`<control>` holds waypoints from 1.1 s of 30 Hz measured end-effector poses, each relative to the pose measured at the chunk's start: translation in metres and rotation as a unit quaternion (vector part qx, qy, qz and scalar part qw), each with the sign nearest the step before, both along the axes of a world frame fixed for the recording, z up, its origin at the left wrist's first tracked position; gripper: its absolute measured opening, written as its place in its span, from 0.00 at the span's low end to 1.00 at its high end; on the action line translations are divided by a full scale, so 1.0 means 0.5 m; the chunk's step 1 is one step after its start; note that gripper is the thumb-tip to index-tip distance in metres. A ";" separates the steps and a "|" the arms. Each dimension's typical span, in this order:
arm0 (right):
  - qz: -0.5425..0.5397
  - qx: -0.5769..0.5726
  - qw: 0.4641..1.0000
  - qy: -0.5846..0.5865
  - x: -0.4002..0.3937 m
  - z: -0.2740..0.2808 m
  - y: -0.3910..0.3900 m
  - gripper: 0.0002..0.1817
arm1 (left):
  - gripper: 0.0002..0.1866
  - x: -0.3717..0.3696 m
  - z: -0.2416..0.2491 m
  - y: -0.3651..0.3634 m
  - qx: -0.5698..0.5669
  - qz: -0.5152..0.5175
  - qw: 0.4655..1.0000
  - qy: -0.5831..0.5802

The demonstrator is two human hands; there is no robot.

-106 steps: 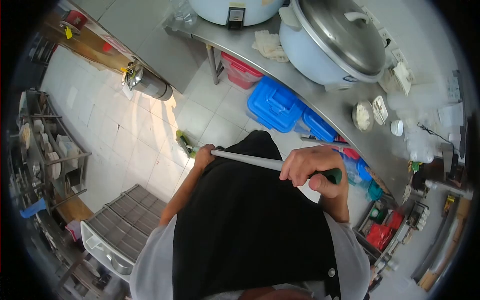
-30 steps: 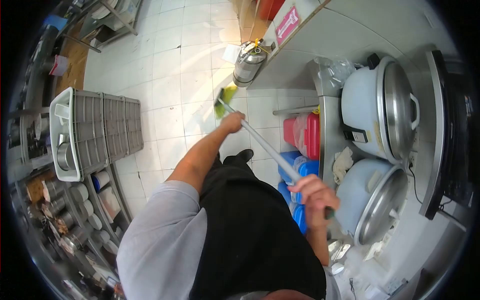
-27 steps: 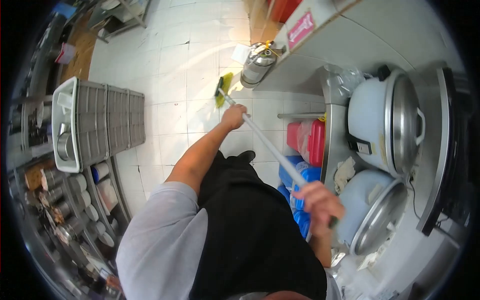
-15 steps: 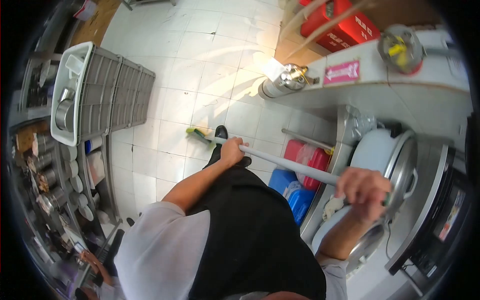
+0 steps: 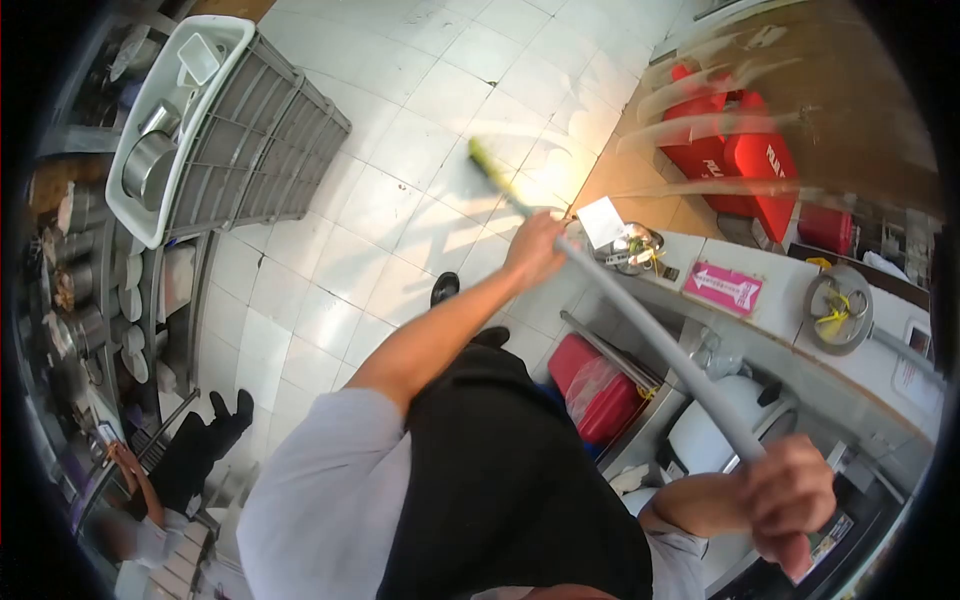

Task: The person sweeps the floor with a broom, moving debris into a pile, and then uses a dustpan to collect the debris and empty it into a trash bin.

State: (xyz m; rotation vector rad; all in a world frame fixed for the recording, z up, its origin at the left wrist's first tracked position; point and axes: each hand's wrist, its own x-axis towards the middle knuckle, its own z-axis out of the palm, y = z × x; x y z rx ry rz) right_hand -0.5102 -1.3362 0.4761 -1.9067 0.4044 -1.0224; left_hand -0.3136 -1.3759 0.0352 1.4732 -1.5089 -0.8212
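Observation:
A broom with a long grey handle runs slantwise across the view. Its yellow-green head, smeared by motion, is over the tiled floor ahead of my feet. My left hand is wrapped round the lower handle, a short way from the head. Up at the other end, my right hand grips the top of the handle. One black shoe of mine shows on the tiles below my left forearm.
At left a grey crate stack carries a white tub of metal pots. A person is at lower left beside shelving. On the right stand a counter, a red bin beneath it and red boxes beyond.
The broom head has swung forward and right, away from my shoe. My left hand reaches farther out, and my right hand sits lower in view. The whole view has turned.

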 end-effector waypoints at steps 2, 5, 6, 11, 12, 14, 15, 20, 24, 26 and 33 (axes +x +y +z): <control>-0.001 0.060 0.997 -0.042 -0.034 0.039 -0.010 0.32 | 0.17 0.023 0.026 0.098 -0.047 0.018 0.999 0.016; 0.038 0.198 0.973 -0.112 -0.026 -0.053 -0.085 0.31 | 0.17 0.097 0.033 0.258 0.135 0.054 0.989 -0.011; -0.015 0.275 0.953 -0.125 0.006 -0.111 -0.086 0.28 | 0.18 0.118 -0.016 0.310 0.169 0.107 0.979 -0.027; 0.147 0.328 0.933 0.027 0.181 -0.260 -0.152 0.12 | 0.17 0.242 -0.254 0.379 0.299 0.215 0.917 -0.154; 0.168 0.276 0.945 0.055 0.192 -0.238 -0.167 0.14 | 0.15 0.240 -0.301 0.329 0.215 0.214 0.943 -0.140; 0.172 0.191 0.963 0.076 0.201 -0.199 -0.197 0.19 | 0.13 0.204 -0.345 0.162 0.065 0.183 0.978 -0.077; 0.154 0.157 0.973 0.068 0.194 -0.183 -0.214 0.20 | 0.13 0.169 -0.305 0.048 0.109 0.209 0.971 -0.050; 0.064 0.000 0.997 0.036 0.144 -0.124 -0.299 0.32 | 0.14 0.081 -0.159 -0.300 0.007 0.168 0.983 0.075; -0.010 0.015 0.996 -0.086 0.018 -0.028 -0.356 0.33 | 0.11 0.043 -0.042 -0.261 -0.038 0.189 0.981 -0.025; 0.040 0.081 0.989 -0.118 -0.002 -0.039 -0.414 0.33 | 0.11 0.052 -0.004 -0.168 0.008 0.228 0.973 -0.039; 0.129 0.380 0.900 0.172 0.306 -0.361 -0.391 0.22 | 0.21 0.389 -0.305 0.308 0.257 0.331 0.882 -0.217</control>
